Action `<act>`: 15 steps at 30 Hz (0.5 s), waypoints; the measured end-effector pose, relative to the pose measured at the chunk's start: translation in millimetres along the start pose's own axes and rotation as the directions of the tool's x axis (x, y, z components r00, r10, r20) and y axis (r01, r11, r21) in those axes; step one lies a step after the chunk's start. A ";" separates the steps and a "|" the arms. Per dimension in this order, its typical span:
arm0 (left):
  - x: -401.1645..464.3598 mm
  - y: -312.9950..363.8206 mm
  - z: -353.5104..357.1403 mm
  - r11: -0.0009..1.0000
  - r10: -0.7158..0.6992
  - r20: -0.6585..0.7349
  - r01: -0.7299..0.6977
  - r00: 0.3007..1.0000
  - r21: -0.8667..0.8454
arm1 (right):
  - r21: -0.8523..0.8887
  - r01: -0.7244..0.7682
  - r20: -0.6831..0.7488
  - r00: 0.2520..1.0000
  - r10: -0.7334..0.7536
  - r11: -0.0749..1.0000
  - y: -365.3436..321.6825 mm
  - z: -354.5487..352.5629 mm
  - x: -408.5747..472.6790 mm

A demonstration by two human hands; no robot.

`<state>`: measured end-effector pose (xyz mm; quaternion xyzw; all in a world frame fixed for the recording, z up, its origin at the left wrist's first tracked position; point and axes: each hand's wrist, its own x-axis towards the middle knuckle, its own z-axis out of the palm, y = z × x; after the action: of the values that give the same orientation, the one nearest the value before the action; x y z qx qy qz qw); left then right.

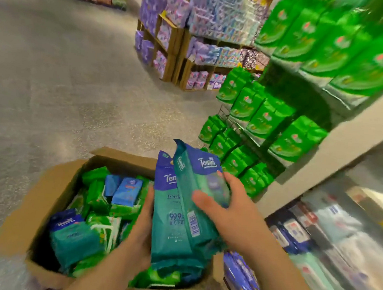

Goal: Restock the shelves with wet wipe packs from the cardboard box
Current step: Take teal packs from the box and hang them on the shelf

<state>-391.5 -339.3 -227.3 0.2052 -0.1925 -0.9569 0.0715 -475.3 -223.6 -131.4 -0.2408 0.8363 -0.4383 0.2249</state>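
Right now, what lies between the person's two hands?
Two teal wet wipe packs with blue tops, held upright between the left hand and right hand above the cardboard box, in the head view.

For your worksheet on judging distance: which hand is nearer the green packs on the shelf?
Right. The right hand, gripping a teal pack, is just below-left of the green packs; the left hand is farther left, over the box.

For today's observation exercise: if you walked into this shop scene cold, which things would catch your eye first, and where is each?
First, the two teal wet wipe packs held upright at centre, the left hand behind them and the right hand gripping the front one. Below left sits the open cardboard box, full of green and blue packs. On the right, bright green packs crowd the shelves.
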 end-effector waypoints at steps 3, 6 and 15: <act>-0.2 -38.6 30.5 0.997 -0.076 0.112 0.075 0.991 0.007 | 0.098 -0.047 -0.067 0.996 0.054 0.994 24.8 -48.8 -20.0; -7.2 -78.3 71.5 0.987 -0.156 0.199 0.143 0.968 0.075 | 0.290 -0.173 -0.056 0.979 0.197 0.941 53.6 -95.8 -49.9; -12.4 -232.1 149.8 0.884 -0.459 0.322 0.391 0.828 0.257 | 0.664 -0.201 -0.120 0.922 0.368 0.720 129.8 -215.0 -178.3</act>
<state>-456.5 -73.3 -189.0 0.0626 -0.2374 -0.9483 -0.2009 -488.6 82.5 -100.5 0.0384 0.6846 -0.6822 0.2539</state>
